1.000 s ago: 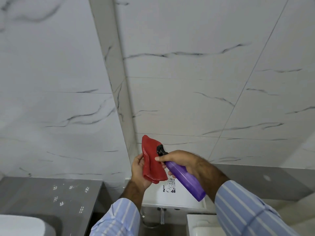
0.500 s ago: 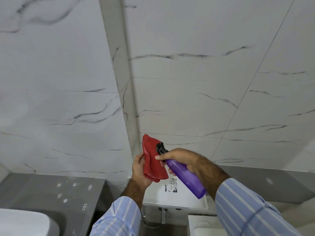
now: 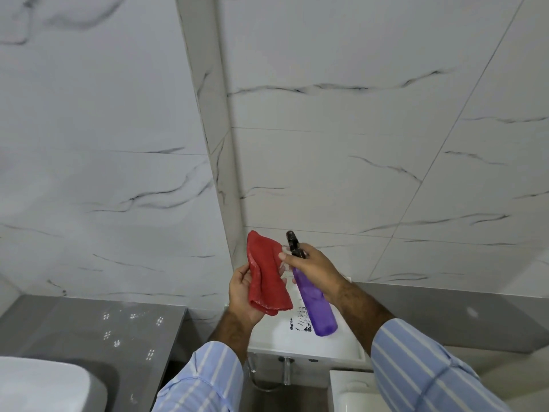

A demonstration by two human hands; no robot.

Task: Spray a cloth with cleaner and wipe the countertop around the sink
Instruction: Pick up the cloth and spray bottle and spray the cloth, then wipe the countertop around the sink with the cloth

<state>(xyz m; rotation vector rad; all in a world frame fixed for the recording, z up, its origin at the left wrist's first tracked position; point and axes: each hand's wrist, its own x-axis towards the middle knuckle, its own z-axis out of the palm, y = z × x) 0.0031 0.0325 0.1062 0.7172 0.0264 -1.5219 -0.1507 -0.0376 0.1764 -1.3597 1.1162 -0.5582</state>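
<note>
My left hand [image 3: 244,292] holds a folded red cloth [image 3: 265,278] upright in front of me. My right hand [image 3: 316,267] grips a purple spray bottle [image 3: 315,303] by its neck, with the black nozzle [image 3: 293,242] up and pointing toward the cloth, a short gap from it. A finger lies over the spray head. The grey countertop [image 3: 74,325] lies at the lower left, with the white sink basin [image 3: 41,383] at the bottom left corner.
White marble-look tiled walls meet in a corner behind my hands. Below them is a white cistern lid [image 3: 273,337] with a printed label, a chrome pipe [image 3: 286,370] under it, and a white toilet part [image 3: 350,394] at the bottom.
The bottle has tipped more upright, so the nozzle stands higher and a little apart from the cloth. The camera view has shifted slightly right.
</note>
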